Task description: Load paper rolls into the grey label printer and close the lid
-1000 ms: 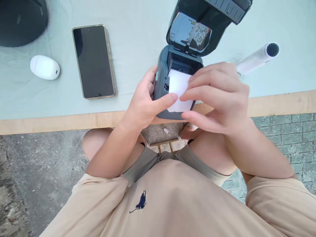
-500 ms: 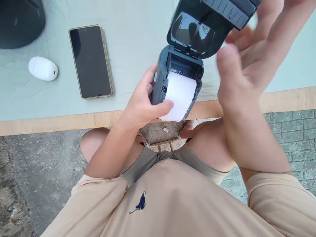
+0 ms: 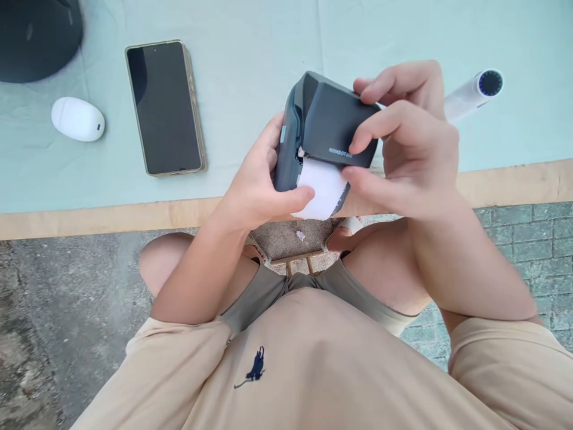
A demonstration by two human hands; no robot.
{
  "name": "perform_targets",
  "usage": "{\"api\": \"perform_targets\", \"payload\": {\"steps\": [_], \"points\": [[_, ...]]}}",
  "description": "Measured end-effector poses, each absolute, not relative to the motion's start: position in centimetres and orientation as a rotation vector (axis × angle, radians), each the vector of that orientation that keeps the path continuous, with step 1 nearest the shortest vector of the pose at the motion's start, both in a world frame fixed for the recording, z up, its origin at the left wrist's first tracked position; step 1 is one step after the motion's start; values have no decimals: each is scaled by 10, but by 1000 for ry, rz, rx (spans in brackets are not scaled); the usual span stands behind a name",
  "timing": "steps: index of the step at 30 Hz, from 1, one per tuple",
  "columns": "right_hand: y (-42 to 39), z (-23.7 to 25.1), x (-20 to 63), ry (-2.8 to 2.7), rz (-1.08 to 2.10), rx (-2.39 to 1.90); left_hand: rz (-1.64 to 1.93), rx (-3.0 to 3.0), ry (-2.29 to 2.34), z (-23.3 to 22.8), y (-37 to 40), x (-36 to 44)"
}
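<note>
A small dark grey label printer (image 3: pixel 313 128) stands at the near edge of the table. Its lid is folded down almost flat over the body. White label paper (image 3: pixel 320 188) sticks out from under the lid toward me. My left hand (image 3: pixel 257 182) grips the printer's left side, thumb resting on the paper's left edge. My right hand (image 3: pixel 405 143) holds the lid from the right, fingers on its top and thumb beneath its front edge.
A phone (image 3: pixel 163 107) lies face up to the left, with a white oval device (image 3: pixel 77 119) further left and a dark object (image 3: pixel 38 36) in the far left corner. A white tube (image 3: pixel 472 95) lies right of the printer. The wooden table edge (image 3: pixel 111 218) runs across the view.
The printer lid was wide open; my right hand left the paper, reached up behind the lid and swung it down over the roll. My left hand stayed on the printer.
</note>
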State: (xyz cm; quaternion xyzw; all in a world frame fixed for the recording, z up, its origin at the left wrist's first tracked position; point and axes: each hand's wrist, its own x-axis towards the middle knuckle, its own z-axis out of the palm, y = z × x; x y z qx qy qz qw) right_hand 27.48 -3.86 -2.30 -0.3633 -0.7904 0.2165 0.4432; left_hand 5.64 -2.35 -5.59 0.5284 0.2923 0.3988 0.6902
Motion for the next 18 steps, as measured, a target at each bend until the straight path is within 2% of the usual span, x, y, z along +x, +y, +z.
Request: {"api": "perform_targets", "payload": {"steps": [4, 10, 18], "points": [[-46, -22, 271, -1946, 680, -966, 941, 1208, 550, -65, -22, 55], [-48, -18, 263, -1731, 1102, -994, 997, 1004, 548, -54, -34, 65], [-46, -16, 262, -1744, 1181, -1001, 968, 969, 697, -39, -40, 71]]}}
